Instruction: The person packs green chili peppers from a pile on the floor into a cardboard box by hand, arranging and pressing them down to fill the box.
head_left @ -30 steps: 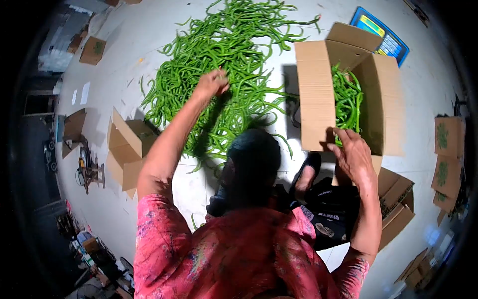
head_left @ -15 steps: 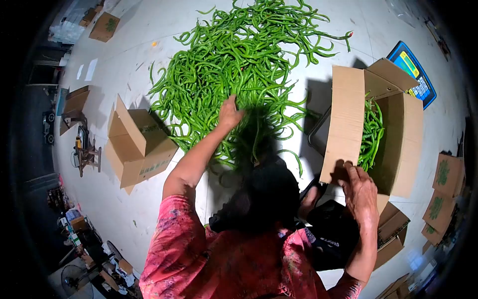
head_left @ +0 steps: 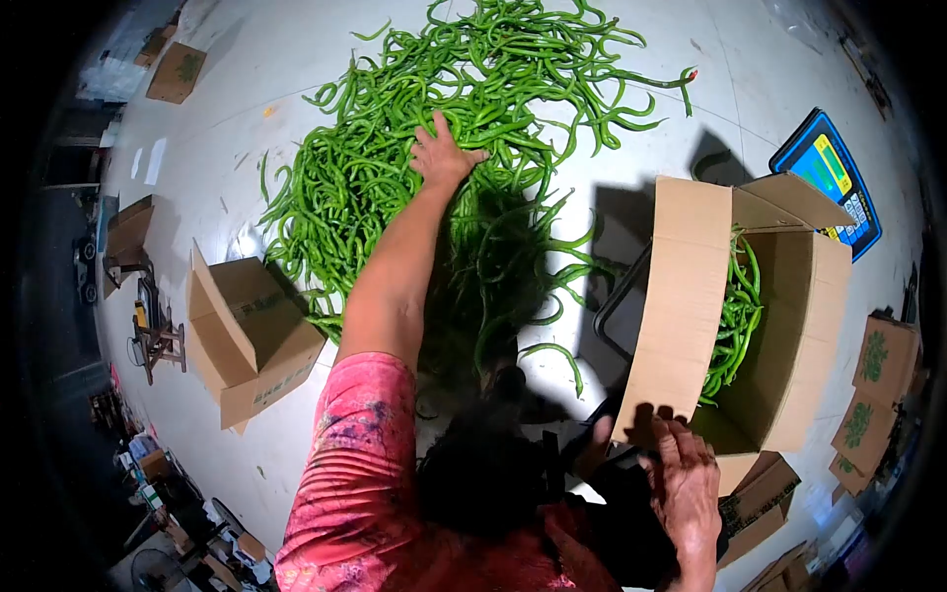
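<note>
A large heap of long green chili peppers is spread over the pale floor. My left hand lies on the middle of the heap, palm down, fingers spread and thumb out to the right. To the right stands an open cardboard box with green peppers inside, along its left side. By that box's near left corner is my right hand, its fingers loosely bent and slightly apart, with nothing visible in them. Whether its fingertips touch the flap is hard to see.
A blue digital scale display stands behind the box. Another open cardboard box sits left of the heap. A dark metal bar shows beside the right box. Flattened cardboard lies far right, and a wooden stool stands far left.
My left hand has reached farther forward over the heap, and its fingers have spread. My right hand stays near the box corner. The whole view has shifted a little with my head.
</note>
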Motion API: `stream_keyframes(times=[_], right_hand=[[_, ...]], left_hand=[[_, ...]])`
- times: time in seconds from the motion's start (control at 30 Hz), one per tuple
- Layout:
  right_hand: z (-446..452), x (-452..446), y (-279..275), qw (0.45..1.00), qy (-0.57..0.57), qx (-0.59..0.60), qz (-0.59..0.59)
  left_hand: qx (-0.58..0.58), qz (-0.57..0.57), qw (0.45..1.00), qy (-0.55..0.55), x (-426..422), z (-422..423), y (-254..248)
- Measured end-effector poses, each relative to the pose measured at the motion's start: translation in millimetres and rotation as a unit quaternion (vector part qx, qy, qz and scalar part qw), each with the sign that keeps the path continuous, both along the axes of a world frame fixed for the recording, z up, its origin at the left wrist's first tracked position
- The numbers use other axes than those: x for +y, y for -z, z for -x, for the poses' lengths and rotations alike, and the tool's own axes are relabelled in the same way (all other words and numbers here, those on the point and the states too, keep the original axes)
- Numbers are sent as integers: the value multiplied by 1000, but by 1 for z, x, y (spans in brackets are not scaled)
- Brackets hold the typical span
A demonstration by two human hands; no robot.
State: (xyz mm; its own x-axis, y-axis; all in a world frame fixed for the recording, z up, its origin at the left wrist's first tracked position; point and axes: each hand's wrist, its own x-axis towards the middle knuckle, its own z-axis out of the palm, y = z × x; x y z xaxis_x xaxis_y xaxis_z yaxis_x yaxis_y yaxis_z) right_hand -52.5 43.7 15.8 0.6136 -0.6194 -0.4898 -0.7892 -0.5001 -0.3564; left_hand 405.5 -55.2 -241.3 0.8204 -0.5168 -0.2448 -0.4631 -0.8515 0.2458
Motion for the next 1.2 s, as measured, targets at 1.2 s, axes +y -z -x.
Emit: stream_keyframes(times=[1.2], right_hand=[[1,1,-3,999,-34,-7,-7]], left_hand=[[135,96,981,103,36,-29,18]])
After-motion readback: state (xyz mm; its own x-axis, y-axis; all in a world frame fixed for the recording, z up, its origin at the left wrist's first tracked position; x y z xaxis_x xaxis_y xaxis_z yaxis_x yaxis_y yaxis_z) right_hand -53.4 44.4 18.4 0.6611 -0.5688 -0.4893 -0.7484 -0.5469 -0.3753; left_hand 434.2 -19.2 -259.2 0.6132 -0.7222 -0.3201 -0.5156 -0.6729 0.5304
